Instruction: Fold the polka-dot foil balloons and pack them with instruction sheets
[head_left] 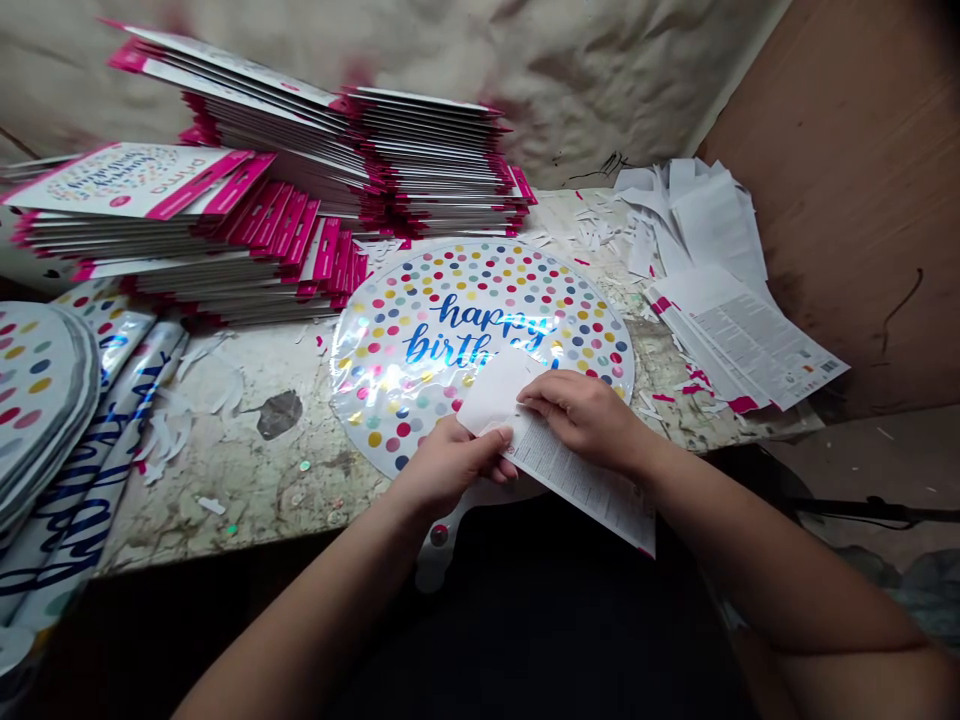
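Observation:
A round foil balloon [480, 290] with coloured dots and blue "happy birthday" lettering lies flat on the worktable, its tail hanging over the front edge. Above its lower part is a printed white card [592, 490], tilted down to the right. My left hand [465, 455] pinches the card's left edge between thumb and fingers. My right hand [577, 410] rests over the card's upper side with its fingers pressed together near the top; whether they grip the card or something small is hidden.
Tall stacks of pink-edged packets [442, 160] stand at the back and left [187, 220]. More dotted balloons [45, 400] lie at the far left. Printed cards [757, 340] and white sheets [712, 220] are piled at the right. Paper scraps litter the table [285, 500].

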